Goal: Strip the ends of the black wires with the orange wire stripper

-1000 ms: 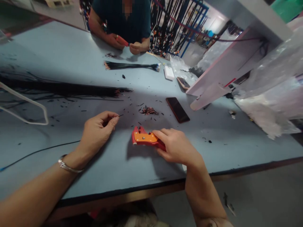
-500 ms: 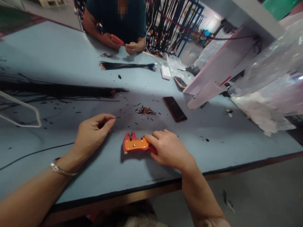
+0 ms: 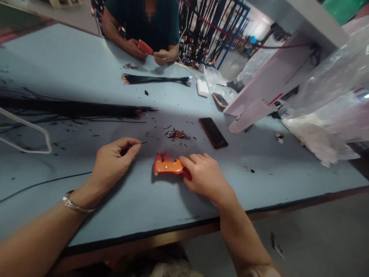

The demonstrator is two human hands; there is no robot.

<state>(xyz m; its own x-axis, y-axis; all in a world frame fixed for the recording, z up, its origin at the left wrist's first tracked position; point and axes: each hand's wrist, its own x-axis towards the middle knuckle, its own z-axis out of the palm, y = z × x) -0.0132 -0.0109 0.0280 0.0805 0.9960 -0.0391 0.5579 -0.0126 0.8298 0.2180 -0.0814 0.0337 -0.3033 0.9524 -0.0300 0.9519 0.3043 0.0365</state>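
Between thumb and forefinger, my left hand pinches a thin black wire. Its short end sticks out past the fingertips, and the long part trails off to the left across the table. My right hand is wrapped round the handles of a red and orange wire stripper. The tool's jaws point left, a little to the right of the wire's end and apart from it. A pile of cut insulation bits lies just beyond the tool.
A thick bundle of black wires stretches along the left, beside a white bent frame. A smaller tied bundle lies farther back. A phone rests to the right. Across the table, a co-worker's hands hold a red tool.
My right hand has lifted the wire stripper slightly away from me, and its jaws now sit higher and a bit tilted. My left hand with the wire stays almost in place.
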